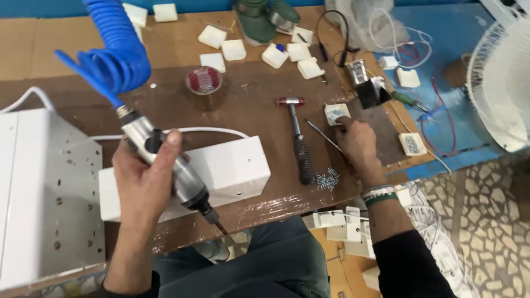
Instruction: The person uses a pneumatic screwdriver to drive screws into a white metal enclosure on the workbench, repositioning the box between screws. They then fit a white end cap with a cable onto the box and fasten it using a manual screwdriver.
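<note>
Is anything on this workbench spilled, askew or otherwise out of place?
A few small things. Loose screws lie scattered in a heap beside the hammer, near the table edge. White plastic blocks lie strewn at odd angles along the far side. Nothing looks broken.

We log, left to right on the bench point(259, 99): panel point(49, 193), box point(232, 168), hammer point(298, 138), screws point(327, 179) by its handle; tape roll point(204, 83) behind box; fan point(499, 83) far right.
</note>
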